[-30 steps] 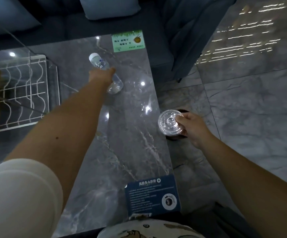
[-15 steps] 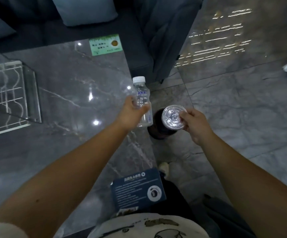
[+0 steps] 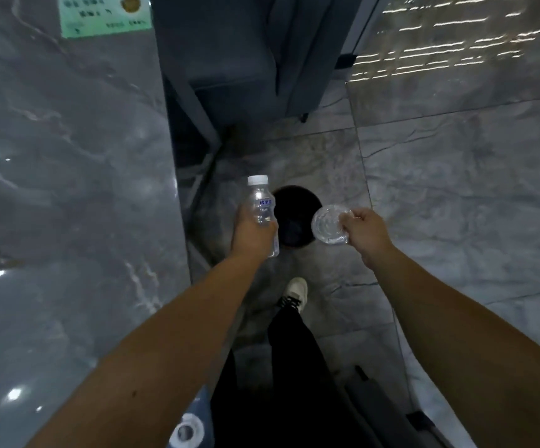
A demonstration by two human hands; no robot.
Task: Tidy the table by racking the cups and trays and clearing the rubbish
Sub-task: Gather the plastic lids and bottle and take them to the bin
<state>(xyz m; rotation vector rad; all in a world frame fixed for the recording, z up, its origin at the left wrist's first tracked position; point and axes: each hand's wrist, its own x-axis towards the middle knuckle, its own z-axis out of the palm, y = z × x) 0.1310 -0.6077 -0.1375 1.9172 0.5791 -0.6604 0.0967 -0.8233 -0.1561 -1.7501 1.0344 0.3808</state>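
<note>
My left hand point(image 3: 253, 232) grips a small clear plastic bottle point(image 3: 261, 205) with a white cap, held upright just left of a round black bin point(image 3: 297, 218) on the floor. My right hand point(image 3: 363, 229) pinches a clear plastic cup point(image 3: 327, 224), seen from its round end, over the bin's right rim. Both hands hover beyond the right edge of the grey marble table point(image 3: 68, 189).
A green card point(image 3: 103, 14) lies at the table's far edge. A dark sofa point(image 3: 236, 53) stands behind the bin. My shoe point(image 3: 296, 294) and dark trouser leg are on the tiled floor below the bin. A blue card point(image 3: 191, 425) pokes out at the bottom.
My left hand lifted the bottle off the table and carried it right, to beside the bin. The right hand stayed by the bin with the cup. The camera swung right; the wire rack left view.
</note>
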